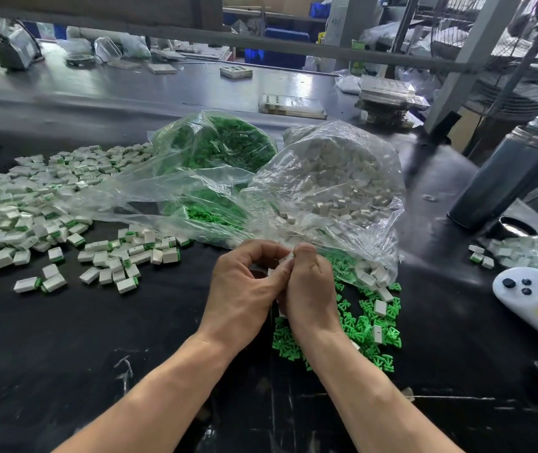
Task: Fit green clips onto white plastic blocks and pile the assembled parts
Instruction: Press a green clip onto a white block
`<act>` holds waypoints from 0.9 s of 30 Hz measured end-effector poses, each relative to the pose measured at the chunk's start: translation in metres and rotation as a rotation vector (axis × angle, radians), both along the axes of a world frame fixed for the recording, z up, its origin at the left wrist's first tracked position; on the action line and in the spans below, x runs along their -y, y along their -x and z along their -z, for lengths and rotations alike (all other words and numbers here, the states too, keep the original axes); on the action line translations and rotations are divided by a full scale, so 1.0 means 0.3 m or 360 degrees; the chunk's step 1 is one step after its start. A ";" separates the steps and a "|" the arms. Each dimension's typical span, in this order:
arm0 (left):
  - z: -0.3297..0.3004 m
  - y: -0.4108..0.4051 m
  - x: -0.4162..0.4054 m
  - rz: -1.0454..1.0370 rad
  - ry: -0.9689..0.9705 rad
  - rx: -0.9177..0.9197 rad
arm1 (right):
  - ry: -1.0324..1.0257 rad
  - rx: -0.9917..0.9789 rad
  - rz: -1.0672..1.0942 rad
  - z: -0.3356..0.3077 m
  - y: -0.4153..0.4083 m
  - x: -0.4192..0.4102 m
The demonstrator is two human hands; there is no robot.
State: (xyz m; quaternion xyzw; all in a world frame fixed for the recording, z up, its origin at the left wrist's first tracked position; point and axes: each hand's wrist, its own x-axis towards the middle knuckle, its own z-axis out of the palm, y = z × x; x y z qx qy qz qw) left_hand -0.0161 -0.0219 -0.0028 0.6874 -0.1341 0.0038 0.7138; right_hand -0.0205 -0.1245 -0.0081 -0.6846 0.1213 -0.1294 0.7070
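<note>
Both hands, left hand (241,282) and right hand (306,289), meet over the black counter (97,354), pinching a small white plastic block (288,257). With any clip hidden, misalignment could pop it into the loose green clips (369,328).

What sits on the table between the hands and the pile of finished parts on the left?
Head view: mostly bare black table. A looser scatter of assembled parts trails from the main pile toward the left hand, stopping short of it.
</note>
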 end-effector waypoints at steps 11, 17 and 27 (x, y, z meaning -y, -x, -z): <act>-0.011 0.001 0.002 -0.0043 -0.0022 0.0025 | -0.0106 -0.0017 0.0014 -0.021 0.012 -0.010; -0.003 -0.013 -0.011 -0.0063 0.0003 -0.0002 | -0.0148 -0.0117 -0.0076 -0.029 0.024 0.013; 0.009 -0.051 -0.050 -0.0099 -0.0027 0.0059 | 0.0222 0.0128 -0.0166 -0.059 0.050 0.084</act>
